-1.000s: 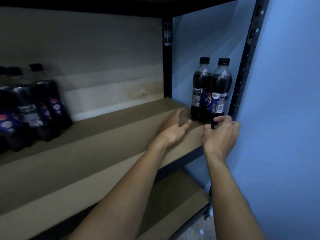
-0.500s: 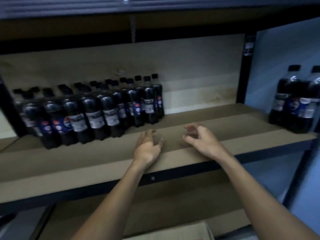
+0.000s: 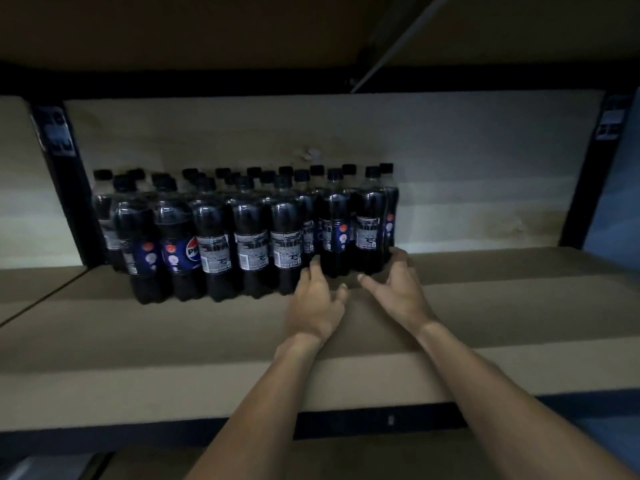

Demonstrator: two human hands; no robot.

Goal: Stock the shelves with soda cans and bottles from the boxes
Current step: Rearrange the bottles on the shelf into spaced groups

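Both hands had moved from bare shelf point(image 3: 173, 341) to the bottle row's point(image 3: 249, 237) right end. Left hand point(image 3: 317, 306) loose-fingered, touching a base. Right hand point(image 3: 398, 292) cupping the end bottle point(image 3: 370, 230), grip unclear. Probably squaring the row.

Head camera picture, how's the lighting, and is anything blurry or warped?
Head view: dim overall; the soda bottles read nearly black with small glints on their shoulders; the back panel is brightest just right of them; labels are soft, mostly unreadable; the shelf uprights lean inward toward the bottom, a wide-angle warp.
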